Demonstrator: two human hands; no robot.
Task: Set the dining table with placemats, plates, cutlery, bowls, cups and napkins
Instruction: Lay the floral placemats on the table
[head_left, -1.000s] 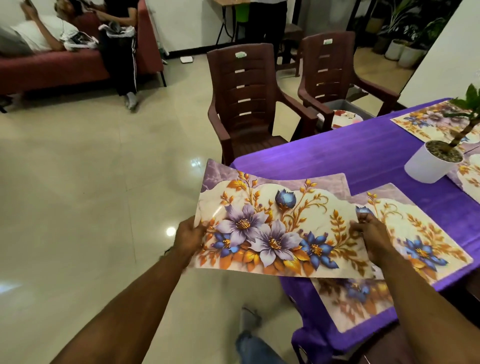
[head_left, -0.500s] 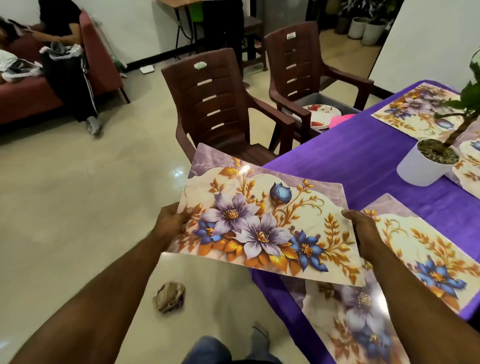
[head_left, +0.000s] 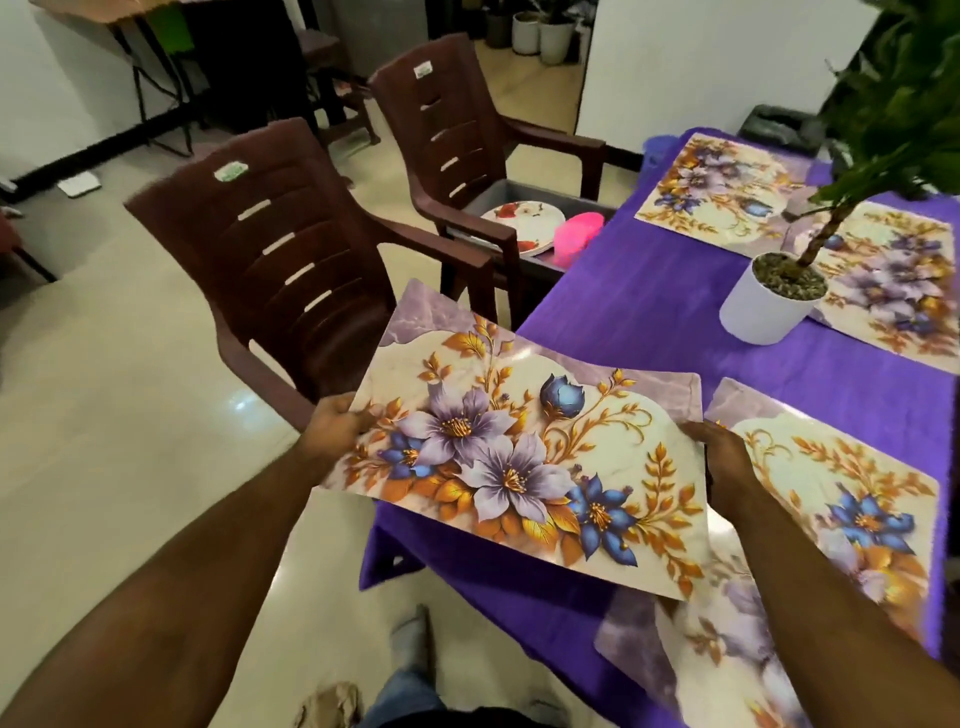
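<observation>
Surface: purple tablecloth (head_left: 649, 291) covers the dining table, head view.
Landmark: white plant pot (head_left: 766, 299) stands on the cloth.
Held placemat (head_left: 519, 452): raised over the table corner, nearer the camera than the pot.
Left hand (head_left: 335, 423): grips its left edge.
Right hand (head_left: 719, 449): grips its right edge.
Laid placemats: one (head_left: 852, 493) beside the right hand, two beyond the pot.

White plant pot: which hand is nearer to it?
Right. The right hand, gripping the held placemat's right edge, sits below and just left of the white plant pot; the left hand grips the far left edge.
</observation>
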